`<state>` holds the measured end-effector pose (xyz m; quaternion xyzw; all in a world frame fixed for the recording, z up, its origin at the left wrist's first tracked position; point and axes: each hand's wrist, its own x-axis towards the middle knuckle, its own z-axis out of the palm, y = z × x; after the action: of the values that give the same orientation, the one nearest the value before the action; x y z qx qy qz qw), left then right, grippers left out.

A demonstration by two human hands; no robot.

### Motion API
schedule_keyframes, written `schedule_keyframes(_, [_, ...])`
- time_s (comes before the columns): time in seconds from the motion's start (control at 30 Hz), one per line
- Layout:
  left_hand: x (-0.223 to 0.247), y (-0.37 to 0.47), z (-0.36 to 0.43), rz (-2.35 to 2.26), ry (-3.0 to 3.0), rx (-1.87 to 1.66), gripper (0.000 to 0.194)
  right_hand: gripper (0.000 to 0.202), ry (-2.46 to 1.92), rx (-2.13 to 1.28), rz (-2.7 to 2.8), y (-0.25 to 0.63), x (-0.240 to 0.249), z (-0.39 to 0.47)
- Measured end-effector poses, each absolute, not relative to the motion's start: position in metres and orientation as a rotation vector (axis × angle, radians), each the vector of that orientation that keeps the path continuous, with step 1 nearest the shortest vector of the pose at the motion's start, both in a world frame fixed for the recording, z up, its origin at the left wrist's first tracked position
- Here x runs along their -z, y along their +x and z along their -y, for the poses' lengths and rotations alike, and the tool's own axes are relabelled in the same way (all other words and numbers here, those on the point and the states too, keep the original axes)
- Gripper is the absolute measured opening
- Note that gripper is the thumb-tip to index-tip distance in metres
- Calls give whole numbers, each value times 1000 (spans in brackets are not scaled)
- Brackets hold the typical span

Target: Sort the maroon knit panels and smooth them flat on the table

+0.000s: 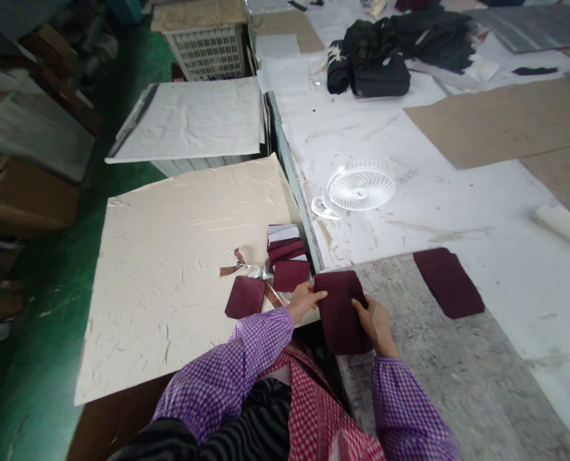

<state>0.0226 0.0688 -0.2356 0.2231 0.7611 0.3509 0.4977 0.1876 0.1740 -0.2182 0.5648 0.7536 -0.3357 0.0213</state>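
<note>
Between both hands is a stack of maroon fabric pieces (342, 317), held over the edge where the cream board meets the grey tabletop. My left hand (304, 301) grips its left side, thumb on top. On the right side, my right hand (375, 325) pinches the stack, thumb on top and fingers mostly underneath. To the right, another maroon fabric stack (448, 283) lies flat on the grey surface. Left of my hands rest a maroon square piece (245, 297), a folded maroon piece (291, 275) and a pile of maroon and white pieces (285, 243).
Shiny ribbon scraps (239, 264) lie on the cream board (169, 269). A white fan (361, 188) lies on the white table (323, 134), with black bundled fabric (380, 77) behind. Brown paper sheets (510, 118) cover the right side. A plastic crate (210, 54) and cardboard boxes (28, 195) stand farther left.
</note>
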Motion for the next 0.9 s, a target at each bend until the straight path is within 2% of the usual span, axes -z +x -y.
schedule_keyframes(0.13, [234, 30, -76, -1987, 460, -823, 19, 30, 1749, 942, -2380, 185, 218, -171])
schedule_keyframes(0.43, [224, 30, -76, -2185, 553, -696, 19, 30, 1733, 887, -2402, 183, 218, -171])
schedule_keyframes(0.9, [221, 38, -74, -2271, 864, -654, 12, 24, 1802, 979, -2418, 185, 214, -162])
